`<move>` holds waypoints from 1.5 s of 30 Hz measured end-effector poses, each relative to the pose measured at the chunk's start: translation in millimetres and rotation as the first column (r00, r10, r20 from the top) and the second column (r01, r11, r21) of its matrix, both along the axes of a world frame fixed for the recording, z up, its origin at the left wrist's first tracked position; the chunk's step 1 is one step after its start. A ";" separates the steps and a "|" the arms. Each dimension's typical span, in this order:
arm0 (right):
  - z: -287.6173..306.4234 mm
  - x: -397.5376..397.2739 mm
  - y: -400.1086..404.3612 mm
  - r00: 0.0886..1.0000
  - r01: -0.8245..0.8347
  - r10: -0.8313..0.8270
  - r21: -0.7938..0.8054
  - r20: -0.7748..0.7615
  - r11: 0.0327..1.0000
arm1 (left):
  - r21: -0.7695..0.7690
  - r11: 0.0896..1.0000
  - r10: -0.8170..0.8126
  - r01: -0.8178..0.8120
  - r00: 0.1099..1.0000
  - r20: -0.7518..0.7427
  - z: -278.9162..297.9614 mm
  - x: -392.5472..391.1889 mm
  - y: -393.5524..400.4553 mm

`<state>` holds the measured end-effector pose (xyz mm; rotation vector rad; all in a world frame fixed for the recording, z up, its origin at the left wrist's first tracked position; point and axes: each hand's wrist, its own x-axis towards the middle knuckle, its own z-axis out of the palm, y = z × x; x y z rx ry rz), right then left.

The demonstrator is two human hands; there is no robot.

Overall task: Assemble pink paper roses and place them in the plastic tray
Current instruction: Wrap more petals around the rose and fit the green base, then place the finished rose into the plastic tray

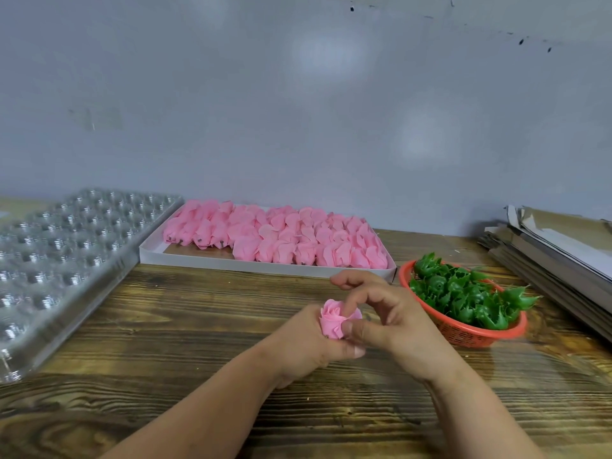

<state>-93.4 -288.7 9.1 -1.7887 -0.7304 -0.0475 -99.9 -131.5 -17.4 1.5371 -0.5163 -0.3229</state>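
Near the middle of the wooden table (185, 326), the person is working on one pink paper rose (334, 321), held just above the tabletop between both hands. The left hand (308, 342) is curled round the lower part of the flower from the left, its thumb pressed in below the petals. The right hand (390, 321) pinches the right side of the bloom between thumb and forefinger, with the other fingers lifted and spread.

To the far side lies a shallow white box (265, 265) packed with loose pink petal bundles (281, 240), some showing small dark bases. To the right, just beside the right hand, sits a red basket (463, 336) of green plastic calyxes (463, 296). On the left stands the clear plastic tray (66, 246), its round cups appearing unfilled. A stack of cardboard sheets (556, 246) rests at the far right.

The step in hand looks like shaping or seating the petals of a single rose; whether a green calyx is already fitted under it cannot be told, since the left hand hides the base. If it is not, the next move would call for a reach right into the basket. If it is, the rose must travel well left to a tray cup, set down gently so the soft petals do not crush
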 end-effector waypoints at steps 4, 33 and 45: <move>-2.1 1.9 0.0 1.000 -0.022 0.022 0.072 -0.008 0.997 | 0.012 1.000 0.015 -0.015 1.000 0.024 1.5 -1.7 -0.6; -43.0 24.7 2.6 0.863 0.501 -0.464 -0.211 0.201 0.839 | 0.102 0.830 0.499 -0.548 0.812 0.303 7.7 8.7 8.3; -45.8 25.7 2.8 0.830 0.556 -0.518 -0.217 0.207 0.803 | 0.054 0.465 0.798 -0.884 0.444 0.408 23.9 -16.4 119.0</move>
